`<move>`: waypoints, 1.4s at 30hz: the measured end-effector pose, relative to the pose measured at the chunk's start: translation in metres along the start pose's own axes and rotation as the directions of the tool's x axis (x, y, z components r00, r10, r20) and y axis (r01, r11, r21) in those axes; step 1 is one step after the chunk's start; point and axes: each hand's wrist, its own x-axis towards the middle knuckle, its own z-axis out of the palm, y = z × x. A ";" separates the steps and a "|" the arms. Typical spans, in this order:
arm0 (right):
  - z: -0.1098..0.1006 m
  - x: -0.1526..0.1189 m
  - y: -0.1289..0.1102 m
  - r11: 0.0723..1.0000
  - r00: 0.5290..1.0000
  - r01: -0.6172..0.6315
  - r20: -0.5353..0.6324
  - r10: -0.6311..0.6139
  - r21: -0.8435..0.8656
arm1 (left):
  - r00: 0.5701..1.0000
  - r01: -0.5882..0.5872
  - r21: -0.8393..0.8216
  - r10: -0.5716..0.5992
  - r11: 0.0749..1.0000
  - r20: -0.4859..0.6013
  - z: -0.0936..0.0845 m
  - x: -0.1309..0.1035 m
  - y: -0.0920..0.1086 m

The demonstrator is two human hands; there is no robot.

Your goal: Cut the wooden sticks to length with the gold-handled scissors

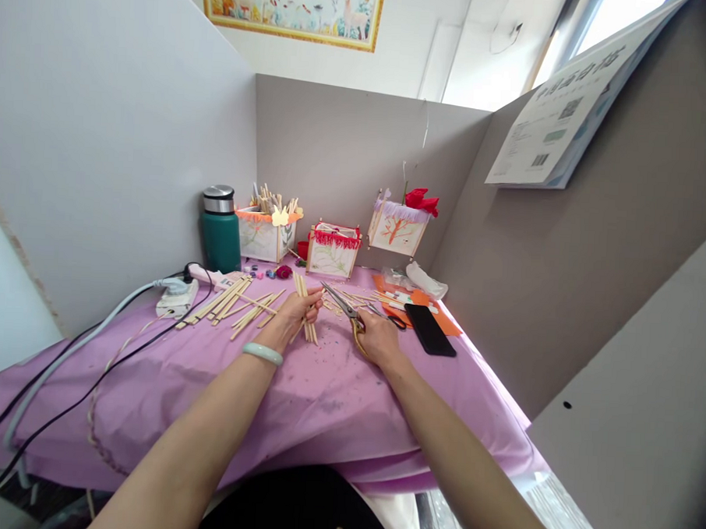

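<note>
My left hand [300, 313], with a pale bangle on the wrist, is closed round a small bundle of wooden sticks [311, 330] that stands nearly upright over the cloth. My right hand [378, 336] grips scissors [346, 306] by their gold-coloured handles. The blades point up and left, with their tips close to the left hand's fingers; whether they touch anything there I cannot tell. Left of the bundle lie several loose chopstick-like sticks [226, 299]. Small cut pieces and thin sticks [351, 296] are scattered behind the scissors.
A green bottle [221, 239] stands at the back left, beside decorated boxes [333, 256]. A power strip [177, 297] with cables lies at the left edge. On the right are a black phone [430, 330], orange paper [447, 323] and a second pair of scissors [396, 322]. Grey partitions [358, 140] enclose the table.
</note>
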 end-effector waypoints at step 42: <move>0.001 0.000 0.007 0.993 0.989 -0.096 -0.103 0.103 0.071 | 0.910 -0.071 0.328 0.196 0.942 -0.366 -0.023 0.009 0.040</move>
